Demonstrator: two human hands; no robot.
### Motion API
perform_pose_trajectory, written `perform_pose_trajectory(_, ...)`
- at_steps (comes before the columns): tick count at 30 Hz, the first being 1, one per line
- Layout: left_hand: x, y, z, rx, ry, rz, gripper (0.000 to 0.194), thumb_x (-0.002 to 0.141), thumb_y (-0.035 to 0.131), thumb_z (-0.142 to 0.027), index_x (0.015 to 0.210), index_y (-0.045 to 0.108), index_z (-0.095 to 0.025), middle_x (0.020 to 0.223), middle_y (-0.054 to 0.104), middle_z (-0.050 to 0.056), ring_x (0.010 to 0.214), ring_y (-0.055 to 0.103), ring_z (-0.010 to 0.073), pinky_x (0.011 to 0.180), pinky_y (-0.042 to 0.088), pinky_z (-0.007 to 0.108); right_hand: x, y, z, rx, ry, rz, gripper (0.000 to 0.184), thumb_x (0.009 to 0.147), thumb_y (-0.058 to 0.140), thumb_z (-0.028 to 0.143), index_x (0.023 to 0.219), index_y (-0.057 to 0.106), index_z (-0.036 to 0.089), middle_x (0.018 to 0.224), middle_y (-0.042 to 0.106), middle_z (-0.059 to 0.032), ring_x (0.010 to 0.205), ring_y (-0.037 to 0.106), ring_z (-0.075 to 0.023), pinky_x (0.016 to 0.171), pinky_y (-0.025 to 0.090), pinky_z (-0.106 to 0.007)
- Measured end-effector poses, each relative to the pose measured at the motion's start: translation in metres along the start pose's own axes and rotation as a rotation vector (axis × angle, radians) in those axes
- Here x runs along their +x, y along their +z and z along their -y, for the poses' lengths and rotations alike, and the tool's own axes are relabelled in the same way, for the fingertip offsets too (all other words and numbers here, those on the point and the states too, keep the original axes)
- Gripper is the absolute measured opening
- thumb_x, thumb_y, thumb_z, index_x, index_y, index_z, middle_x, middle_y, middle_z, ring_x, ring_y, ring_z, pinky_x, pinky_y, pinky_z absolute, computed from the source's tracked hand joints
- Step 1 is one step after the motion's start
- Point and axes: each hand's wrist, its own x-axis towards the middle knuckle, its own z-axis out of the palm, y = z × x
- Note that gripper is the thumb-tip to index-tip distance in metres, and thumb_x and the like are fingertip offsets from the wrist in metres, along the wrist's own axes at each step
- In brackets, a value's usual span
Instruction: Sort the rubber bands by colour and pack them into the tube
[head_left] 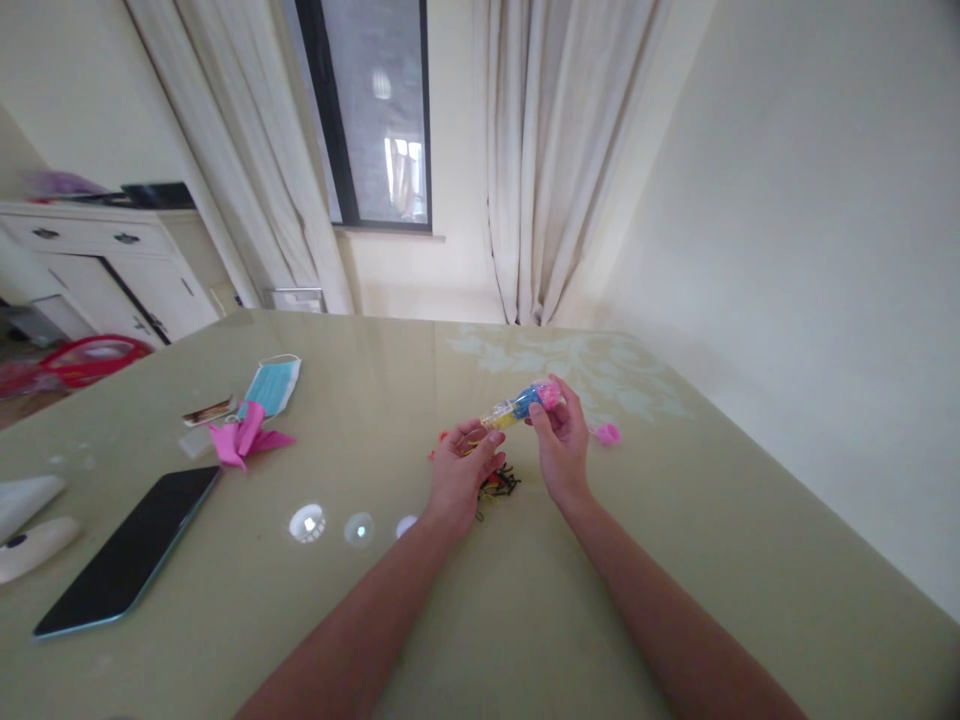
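A small clear bottle (514, 408) lies tilted between my hands, above the table. Bands of yellow, blue and pink show through its wall; they look like little rubber bands. My right hand (562, 440) grips the pink end with thumb and fingers. At the yellow end, my left hand (461, 477) has its thumb and curled fingers around the bottle's tip. Under and beside that left hand is a loose pile of black, red and yellow rubber bands (501, 484), partly covered. A pink cap-like piece (609, 434) rests on the table just right of my right hand.
On the glossy table (750, 520) at left lie a dark tablet or phone (131, 550), a folded pink paper figure (246, 436), a blue face mask (274, 385) and white objects (37, 548). A wall borders the right side; a white cabinet (112, 260) stands back left.
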Motion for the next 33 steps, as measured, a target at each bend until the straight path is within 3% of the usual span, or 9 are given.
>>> perform_pose_trajectory(6,-0.003,0.002,0.004,-0.001,-0.006,0.125,0.051,0.065,0.096,-0.044,0.105,0.076,-0.021,0.117,0.074,0.009,0.103,0.071,0.0218,0.078,0.061,0.03,-0.007,0.003,0.0,-0.003,0.032,0.086,0.056,0.088,0.076,0.042,0.138,0.06,0.025,0.106,0.076,-0.005,0.092,0.071,-0.0206,0.084,0.061,-0.036)
perform_pose_trajectory(12,0.0,0.0,0.011,0.046,-0.002,0.247,0.054,0.073,0.09,-0.05,0.117,0.075,-0.022,0.122,0.073,0.01,0.099,0.071,0.021,0.077,0.061,0.029,-0.014,0.005,-0.001,0.013,0.071,0.145,0.054,0.087,0.077,0.041,0.137,0.061,0.025,0.111,0.075,-0.0056,0.094,0.072,-0.0214,0.087,0.061,-0.036)
perform_pose_trajectory(17,0.0,0.0,0.008,0.079,0.002,0.207,0.051,0.074,0.089,-0.05,0.112,0.075,-0.019,0.12,0.073,0.011,0.092,0.072,0.0194,0.076,0.062,0.031,-0.013,0.005,-0.005,0.023,0.067,0.122,0.051,0.087,0.077,0.039,0.135,0.062,0.026,0.106,0.075,-0.0042,0.089,0.071,-0.0199,0.081,0.06,-0.033)
perform_pose_trajectory(26,-0.007,0.006,-0.003,0.027,-0.121,0.177,0.046,0.074,0.092,-0.039,0.111,0.076,-0.018,0.125,0.073,0.014,0.093,0.071,0.018,0.077,0.063,0.029,-0.005,-0.001,-0.004,-0.006,-0.014,0.027,0.052,0.089,0.075,0.04,0.136,0.061,0.024,0.109,0.075,-0.0055,0.094,0.07,-0.0198,0.083,0.06,-0.034)
perform_pose_trajectory(33,-0.002,0.002,-0.003,0.043,-0.053,0.034,0.053,0.056,0.1,-0.041,0.094,0.071,-0.016,0.095,0.076,0.007,0.084,0.072,0.0172,0.07,0.063,0.027,-0.003,0.0,-0.002,-0.003,-0.032,0.018,0.052,0.09,0.073,0.04,0.138,0.059,0.026,0.112,0.073,-0.0057,0.095,0.07,-0.019,0.079,0.061,-0.032)
